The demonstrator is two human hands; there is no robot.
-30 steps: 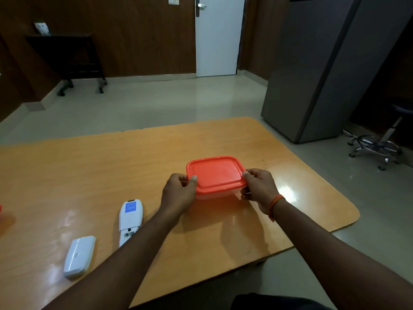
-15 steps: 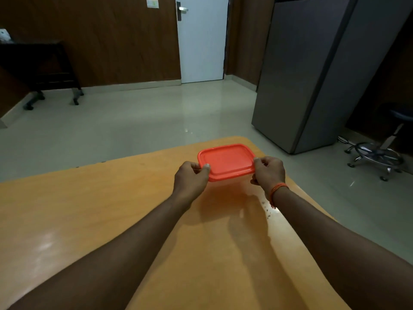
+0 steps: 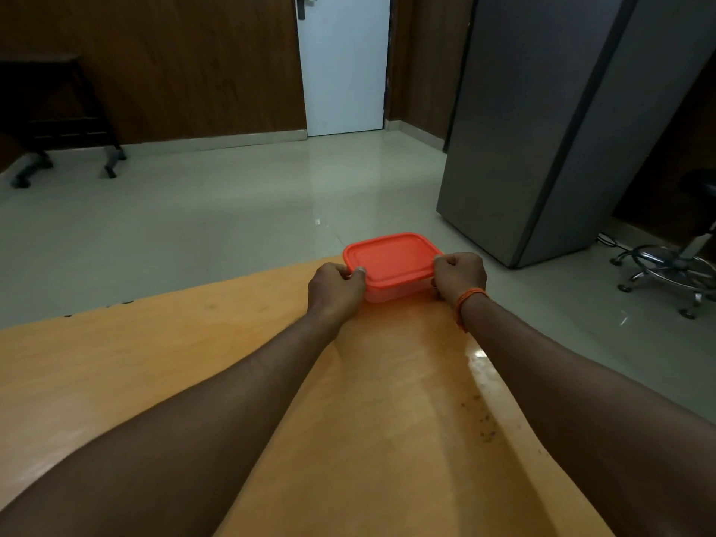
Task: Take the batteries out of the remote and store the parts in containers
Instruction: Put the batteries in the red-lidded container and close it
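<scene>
A clear plastic container with an orange lid [image 3: 391, 258] sits at the far corner of the wooden table [image 3: 193, 354]. My left hand [image 3: 336, 288] grips its left side, thumb on the lid's rim. My right hand [image 3: 459, 274], with an orange band at the wrist, grips the right side with curled fingers. Both arms stretch far out over the table. The remote and its cover are out of view.
Past the table's far edge lies a pale tiled floor. A tall grey cabinet [image 3: 550, 122] stands at the right, with a chair base [image 3: 674, 265] beside it. A dark bench [image 3: 54, 118] stands at the back left and a white door [image 3: 345, 63] behind.
Both hands have pushed the container away from me toward the table's far right corner. The view has swung up and right, so the remote and cover have left the frame.
</scene>
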